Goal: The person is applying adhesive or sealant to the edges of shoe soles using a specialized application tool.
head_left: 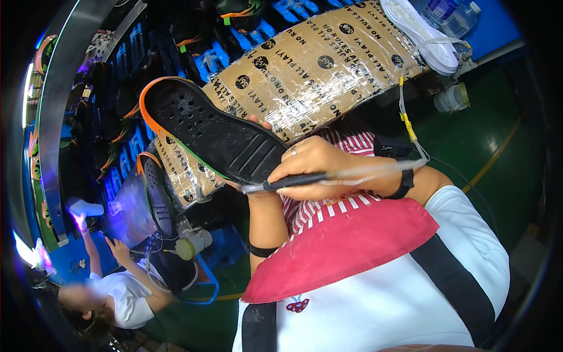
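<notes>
Black sole [217, 129] in left hand [261, 122], pen-like tool [296, 181] in right hand [314, 164]

Sole sits mid-frame, slanting from upper left to lower right, raised over the counter [328, 73]. Left hand grasps it from beneath; only some fingers and the base of the thumb show. Right hand pinches the tool like a pen, tip at the sole's lower end; can't tell if the tip touches.

Risks, my judgement: a slip of the right hand could run the tip off the edge onto the left thumb, just beside it. Clear tube [366, 170] runs back over the right wrist to yellow connectors [409, 124], so a snag there could jerk the tool. A loose left grip could let the sole twist under pressure.

Materials: sole looks like matte rubber or foam, long and rounded, round holes toward the upper left, straight parallel grooves toward the lower right, orange rim turning green along one side. Tool is a slim rod with a dark grip and a pale tip. Counter is wrapped in brown printed sheet under wrinkled, glossy film. White sole [431, 38] at upper right looks smooth; plastic bottles [460, 22] beside it are see-through.
</notes>
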Available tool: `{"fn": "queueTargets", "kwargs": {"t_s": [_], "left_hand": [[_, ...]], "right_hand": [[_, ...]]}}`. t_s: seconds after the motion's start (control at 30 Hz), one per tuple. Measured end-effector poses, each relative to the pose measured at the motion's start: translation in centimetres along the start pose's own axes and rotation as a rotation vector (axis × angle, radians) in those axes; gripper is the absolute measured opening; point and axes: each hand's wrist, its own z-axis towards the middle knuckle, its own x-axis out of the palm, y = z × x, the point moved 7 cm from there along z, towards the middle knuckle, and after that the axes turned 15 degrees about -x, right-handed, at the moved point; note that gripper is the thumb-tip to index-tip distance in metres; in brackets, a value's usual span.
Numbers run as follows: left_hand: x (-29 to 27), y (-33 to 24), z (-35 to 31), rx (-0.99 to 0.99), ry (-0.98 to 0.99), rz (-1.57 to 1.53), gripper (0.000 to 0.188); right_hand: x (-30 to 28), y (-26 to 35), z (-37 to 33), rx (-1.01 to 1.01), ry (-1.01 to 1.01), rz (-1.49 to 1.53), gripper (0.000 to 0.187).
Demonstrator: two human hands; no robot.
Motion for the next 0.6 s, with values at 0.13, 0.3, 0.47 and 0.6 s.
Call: {"fn": "queueTargets", "kwargs": {"t_s": [0.13,0.3,0.47,0.6], "left_hand": [[1.8,-0.7,-0.1,-0.041,0.11,0.071,0.063],[1.2,-1.4,-0.5,0.008,0.105,0.137,0.067],[1.5,-2.4,-0.8,-0.026,0.107,0.15,0.075],[1.1,-3.1,-0.9,-0.066,0.078,0.189,0.086]], "right_hand": [[-0.7,-1.3,-0.9,0.311,-0.071,0.176,0.021],[0.9,-1.4,-1.3,0.269,0.047,0.289,0.024],[-0.1,-1.3,-1.4,0.389,0.03,0.35,0.024],[0.8,-1.6,-2.1,0.35,0.174,0.294,0.026]]}}
